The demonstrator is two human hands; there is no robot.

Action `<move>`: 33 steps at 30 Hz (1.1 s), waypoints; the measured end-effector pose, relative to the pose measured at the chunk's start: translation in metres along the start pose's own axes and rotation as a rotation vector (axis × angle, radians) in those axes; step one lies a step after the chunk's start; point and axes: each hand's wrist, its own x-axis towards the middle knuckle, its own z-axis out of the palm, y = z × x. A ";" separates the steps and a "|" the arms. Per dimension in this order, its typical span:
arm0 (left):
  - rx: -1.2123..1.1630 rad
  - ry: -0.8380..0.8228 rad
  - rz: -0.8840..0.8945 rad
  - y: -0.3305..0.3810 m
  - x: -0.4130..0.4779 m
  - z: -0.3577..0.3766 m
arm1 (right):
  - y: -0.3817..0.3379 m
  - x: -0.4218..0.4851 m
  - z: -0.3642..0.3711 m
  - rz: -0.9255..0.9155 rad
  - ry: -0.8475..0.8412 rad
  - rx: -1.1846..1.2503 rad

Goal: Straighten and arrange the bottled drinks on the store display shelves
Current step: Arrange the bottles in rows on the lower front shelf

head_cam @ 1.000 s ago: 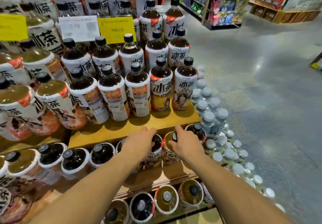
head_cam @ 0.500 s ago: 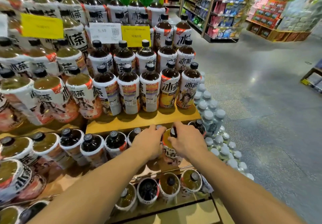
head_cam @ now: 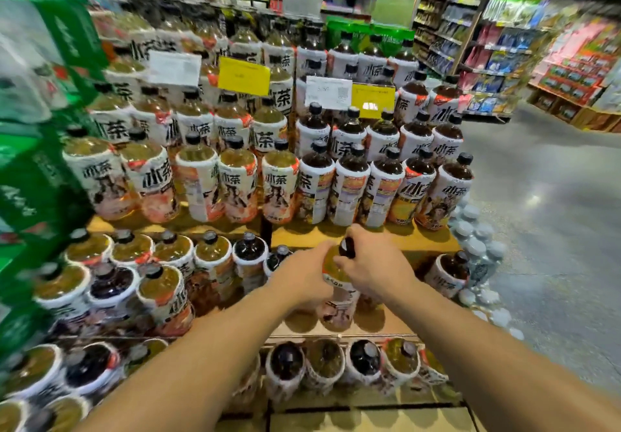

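A light-tea bottle (head_cam: 337, 304) with a black cap and a white-and-pink label stands on the middle wooden shelf (head_cam: 386, 325). My left hand (head_cam: 302, 277) wraps its left side. My right hand (head_cam: 374, 268) grips its neck and shoulder from the right, just under the cap. Rows of dark-tea bottles (head_cam: 381, 189) fill the upper shelf (head_cam: 366, 235) right behind my hands. One dark bottle (head_cam: 448, 273) stands alone at the right end of the middle shelf.
Light-tea bottles (head_cam: 205, 182) crowd the left tiers, with mixed dark and light bottles on the bottom shelf (head_cam: 336, 367). Shrink-wrapped water bottles (head_cam: 477, 246) are stacked on the floor to the right. Green cases (head_cam: 30, 169) rise at the left. The open aisle floor (head_cam: 544, 216) lies to the right.
The view has swung left and up, showing more of the left shelves. Both hands stay on the light-tea bottle, which now stands higher and more exposed between them.
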 end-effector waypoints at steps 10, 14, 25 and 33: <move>-0.108 0.147 -0.137 -0.116 -0.080 -0.055 | -0.140 0.004 0.038 -0.155 -0.058 0.005; -0.130 0.160 -0.177 -0.159 -0.105 -0.069 | -0.184 0.007 0.059 -0.174 -0.096 0.015; -0.076 0.154 -0.237 -0.251 -0.159 -0.126 | -0.278 0.017 0.082 -0.249 -0.160 0.008; 0.110 0.220 -0.392 -0.291 -0.170 -0.148 | -0.303 0.021 0.091 -0.261 -0.210 0.003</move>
